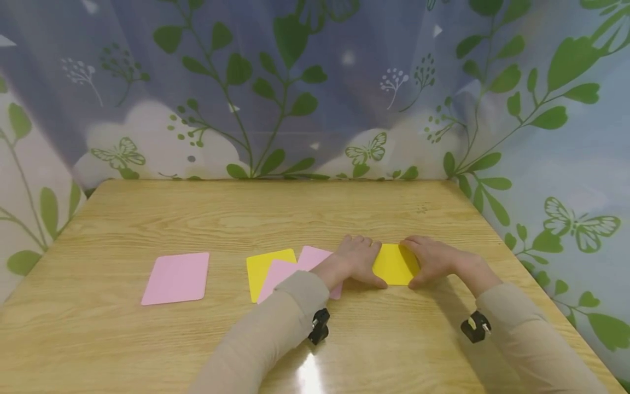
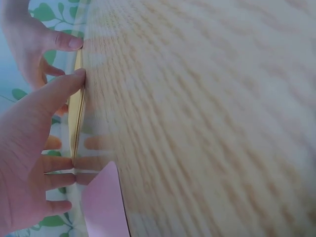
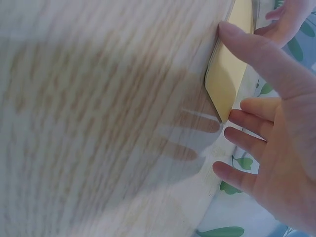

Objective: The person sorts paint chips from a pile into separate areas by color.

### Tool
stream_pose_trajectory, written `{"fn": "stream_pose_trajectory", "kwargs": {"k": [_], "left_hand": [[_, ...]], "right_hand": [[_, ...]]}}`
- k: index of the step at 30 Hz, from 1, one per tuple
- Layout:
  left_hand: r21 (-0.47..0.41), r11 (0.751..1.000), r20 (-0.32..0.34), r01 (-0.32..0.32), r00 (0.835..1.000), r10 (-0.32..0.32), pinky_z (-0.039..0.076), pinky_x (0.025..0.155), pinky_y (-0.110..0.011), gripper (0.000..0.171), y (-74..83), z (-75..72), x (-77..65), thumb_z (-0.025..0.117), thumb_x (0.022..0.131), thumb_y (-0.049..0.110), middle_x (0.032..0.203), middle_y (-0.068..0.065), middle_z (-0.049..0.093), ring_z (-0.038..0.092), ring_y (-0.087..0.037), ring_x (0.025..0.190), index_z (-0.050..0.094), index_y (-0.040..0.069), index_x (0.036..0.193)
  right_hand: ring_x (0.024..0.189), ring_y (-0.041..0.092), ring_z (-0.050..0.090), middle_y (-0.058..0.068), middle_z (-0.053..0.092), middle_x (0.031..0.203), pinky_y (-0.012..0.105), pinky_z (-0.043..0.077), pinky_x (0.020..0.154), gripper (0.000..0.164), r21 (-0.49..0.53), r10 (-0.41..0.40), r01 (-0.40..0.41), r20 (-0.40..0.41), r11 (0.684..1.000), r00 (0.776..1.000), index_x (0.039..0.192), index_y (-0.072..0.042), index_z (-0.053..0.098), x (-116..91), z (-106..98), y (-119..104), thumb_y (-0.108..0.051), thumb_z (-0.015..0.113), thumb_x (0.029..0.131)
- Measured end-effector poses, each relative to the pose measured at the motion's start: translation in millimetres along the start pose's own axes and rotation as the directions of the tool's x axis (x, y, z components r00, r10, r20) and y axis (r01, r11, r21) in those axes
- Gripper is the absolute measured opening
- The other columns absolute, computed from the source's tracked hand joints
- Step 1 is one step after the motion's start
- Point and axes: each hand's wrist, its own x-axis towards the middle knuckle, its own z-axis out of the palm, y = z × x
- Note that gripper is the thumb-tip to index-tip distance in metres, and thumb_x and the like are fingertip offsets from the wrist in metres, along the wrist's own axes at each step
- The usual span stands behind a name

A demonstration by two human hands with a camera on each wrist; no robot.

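Observation:
A small stack of yellow square cards [image 1: 395,265] lies on the wooden table between the two hands, its layered edge showing in the left wrist view. My left hand [image 1: 355,260] holds the stack's left side, thumb at the near corner and fingers towards the far edge. Opposite it, my right hand [image 1: 434,258] holds the right side the same way. In the right wrist view, the right thumb lies along the near edge of the yellow stack [image 3: 229,74] and fingertips are at its far corner. A pink card [image 1: 312,256] lies partly under the left wrist.
Left of the hands, another pink card [image 1: 276,272] overlaps a yellow card [image 1: 261,265]. Farther left, a single pink card [image 1: 176,278] lies by itself. The table [image 1: 236,213] ends at a leaf-patterned curtain [image 1: 344,82] behind and on both sides.

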Motion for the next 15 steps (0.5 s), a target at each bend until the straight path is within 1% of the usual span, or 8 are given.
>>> {"fn": "stream_pose_trajectory", "kwargs": {"k": [6,8,11,13,15], "left_hand": [[0.021,1.0,-0.018,-0.011,1.0,0.012,0.027,0.103,-0.04,0.094,-2.0,1.2,1.5,0.055,0.074,0.072,0.141,-0.003,0.04,0.036,-0.02,0.127,0.031,0.015,0.144],[0.016,1.0,-0.031,-0.021,0.999,0.022,0.026,0.104,-0.041,0.094,-3.9,2.0,1.8,0.054,0.074,0.072,0.141,-0.003,0.04,0.035,-0.02,0.127,0.032,0.014,0.144],[0.036,0.999,-0.081,-0.037,0.996,0.04,0.028,0.104,-0.041,0.091,-8.4,2.2,2.2,0.054,0.074,0.072,0.137,-0.002,0.043,0.038,-0.019,0.125,0.037,0.013,0.14],[0.041,0.998,-0.116,-0.042,0.992,0.046,0.028,0.104,-0.042,0.087,-11.9,-0.2,0.8,0.055,0.074,0.071,0.134,-0.001,0.045,0.039,-0.018,0.124,0.041,0.012,0.136],[0.071,0.997,-0.144,-0.034,0.989,0.044,0.031,0.102,-0.041,0.086,-15.4,-4.4,-1.9,0.056,0.073,0.071,0.131,-0.001,0.046,0.041,-0.018,0.122,0.043,0.013,0.135]], "right_hand": [[0.119,0.045,0.04,0.029,0.039,0.133,0.056,0.035,0.095,0.091,0.008,0.011,-0.011,-0.005,1.0,1.0,0.132,0.009,0.039,0.0,-1.6,-1.6,-0.04,0.079,0.066],[0.119,0.045,0.039,0.029,0.04,0.132,0.056,0.035,0.095,0.091,0.002,0.007,-0.007,-0.015,1.0,1.0,0.131,0.01,0.039,-0.8,-1.0,-2.2,-0.039,0.079,0.065],[0.118,0.045,0.04,0.028,0.041,0.131,0.056,0.035,0.094,0.091,-0.016,-0.004,0.003,-0.038,1.0,0.999,0.13,0.01,0.04,-1.1,1.0,-2.8,-0.041,0.079,0.065],[0.117,0.045,0.041,0.028,0.042,0.13,0.057,0.037,0.093,0.092,-0.042,-0.023,0.02,-0.062,0.999,0.998,0.129,0.01,0.04,-0.4,1.0,-4.4,-0.044,0.079,0.065],[0.115,0.045,0.043,0.027,0.043,0.128,0.058,0.038,0.09,0.093,-0.076,-0.048,0.04,-0.094,0.996,0.994,0.128,0.009,0.041,1.3,-0.7,-7.4,-0.047,0.079,0.064]]}}
